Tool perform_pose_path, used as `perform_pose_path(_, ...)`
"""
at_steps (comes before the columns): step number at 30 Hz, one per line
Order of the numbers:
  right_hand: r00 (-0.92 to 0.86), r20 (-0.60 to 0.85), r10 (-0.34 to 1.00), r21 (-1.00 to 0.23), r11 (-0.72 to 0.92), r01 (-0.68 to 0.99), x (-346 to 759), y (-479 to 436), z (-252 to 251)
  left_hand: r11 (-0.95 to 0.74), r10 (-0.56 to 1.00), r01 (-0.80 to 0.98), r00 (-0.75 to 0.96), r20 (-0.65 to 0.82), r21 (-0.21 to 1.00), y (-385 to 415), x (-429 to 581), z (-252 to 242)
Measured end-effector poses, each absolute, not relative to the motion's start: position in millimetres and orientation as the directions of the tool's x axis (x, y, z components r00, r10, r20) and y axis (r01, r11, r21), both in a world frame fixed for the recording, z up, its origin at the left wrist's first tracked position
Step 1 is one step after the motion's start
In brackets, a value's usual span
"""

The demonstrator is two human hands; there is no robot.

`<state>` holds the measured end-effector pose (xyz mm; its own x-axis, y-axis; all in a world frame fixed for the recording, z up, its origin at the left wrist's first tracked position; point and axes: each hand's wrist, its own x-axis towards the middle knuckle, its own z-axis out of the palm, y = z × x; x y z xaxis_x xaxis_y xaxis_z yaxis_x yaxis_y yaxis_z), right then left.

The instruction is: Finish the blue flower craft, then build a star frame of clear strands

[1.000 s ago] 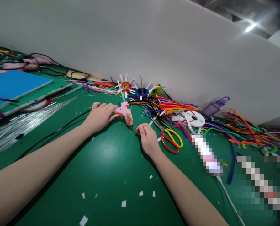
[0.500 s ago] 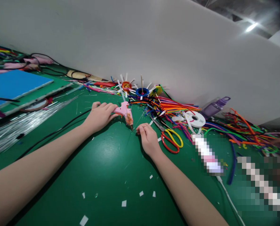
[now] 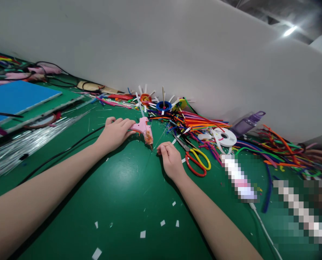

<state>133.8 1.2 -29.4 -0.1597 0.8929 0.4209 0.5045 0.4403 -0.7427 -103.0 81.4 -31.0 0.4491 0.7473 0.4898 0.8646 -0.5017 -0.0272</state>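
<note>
My left hand (image 3: 119, 131) is wrapped round the handle of a pink glue gun (image 3: 144, 128). A clear glue stick (image 3: 139, 103) sticks out of its back end, and its stained nozzle points down towards me. Just right of the nozzle, my right hand (image 3: 171, 157) is closed with thumb and fingers pinched. Whatever it may hold is hidden or too small to make out. Scissors (image 3: 194, 157) with one red and one yellow handle lie on the table to the right of that hand.
Pipe cleaners (image 3: 201, 121) lie heaped along the wall, near a blue cup-like piece (image 3: 163, 105) with white strips. A ribbon spool (image 3: 224, 137) and purple bottle (image 3: 247, 122) stand right. Paper scraps (image 3: 142, 234) dot the green table. Another person's hand (image 3: 321, 157) is far right.
My hands and the glue gun hold nearly the same place. At the far right, the other person's hand has come further into view over the pipe cleaners.
</note>
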Motion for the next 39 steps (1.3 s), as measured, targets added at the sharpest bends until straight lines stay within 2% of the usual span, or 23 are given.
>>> perform_pose_path(14,-0.155,0.411,0.898,-0.745,0.430,0.510,133.6,1.3,-29.0,-0.507,0.755,0.862,0.434,0.492,0.017,81.6,-103.5,-31.1)
perform_pose_path(32,-0.157,0.416,0.896,-0.750,0.435,0.497,133.5,1.5,-29.3,-0.506,0.746,0.862,0.452,0.489,-0.025,80.8,-103.6,-30.4)
perform_pose_path(39,-0.156,0.414,0.897,-0.749,0.433,0.502,134.0,2.0,-30.2,-0.507,0.753,0.862,0.429,0.499,0.024,84.1,-105.9,-32.3)
